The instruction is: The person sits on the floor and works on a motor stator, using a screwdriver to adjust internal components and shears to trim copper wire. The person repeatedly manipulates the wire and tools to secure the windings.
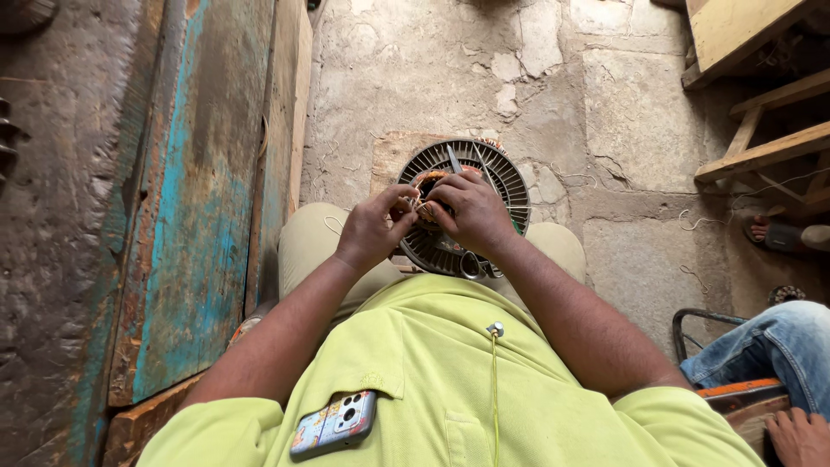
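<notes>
Motor stator point(484, 186) sits on the lap, scissors point(471, 259) lying across it; left hand point(373, 227) and right hand point(471, 210) both pinch the copper winding point(425, 183) at its centre.

Soft, even daylight is falling on the stone floor point(622, 130), giving faint shadows and no glare. Edges left of the floor are bending slightly; focus is staying sharp.

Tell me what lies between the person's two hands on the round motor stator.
In the head view, the copper winding wires of the round stator sit between the left hand and right hand.
</notes>
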